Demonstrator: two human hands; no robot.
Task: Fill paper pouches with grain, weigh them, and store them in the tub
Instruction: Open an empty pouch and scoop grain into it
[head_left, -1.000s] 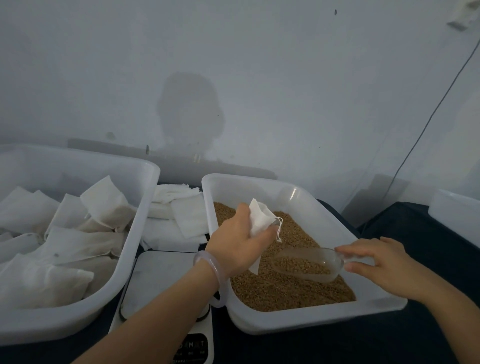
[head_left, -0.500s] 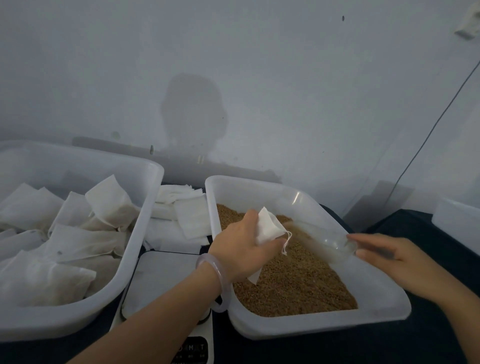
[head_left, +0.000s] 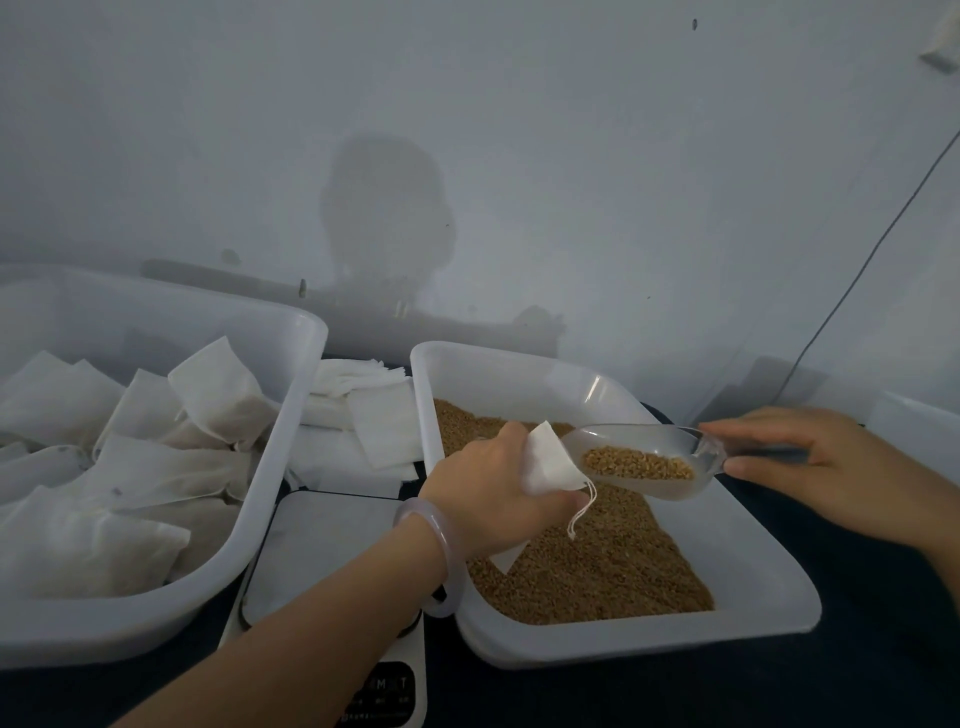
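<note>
My left hand (head_left: 488, 493) grips a white paper pouch (head_left: 548, 460) above the grain tray (head_left: 753, 587), its drawstring dangling. My right hand (head_left: 810, 457) holds the handle of a clear plastic scoop (head_left: 649, 462) with brown grain in it; the scoop's tip touches the pouch's mouth. Brown grain (head_left: 597, 561) fills the tray below. The big white tub (head_left: 260, 530) on the left holds several filled pouches (head_left: 156, 457). A white scale (head_left: 327, 551) lies between tub and tray, partly under my left forearm.
A stack of flat unfilled pouches (head_left: 363, 415) lies behind the scale. Another white container's edge (head_left: 914, 421) shows at the far right. A cable (head_left: 857, 270) runs down the wall. The table top is dark.
The scoop dug through the grain, rose loaded, and now meets the pouch's mouth. My left hand stayed nearly in place with the pouch.
</note>
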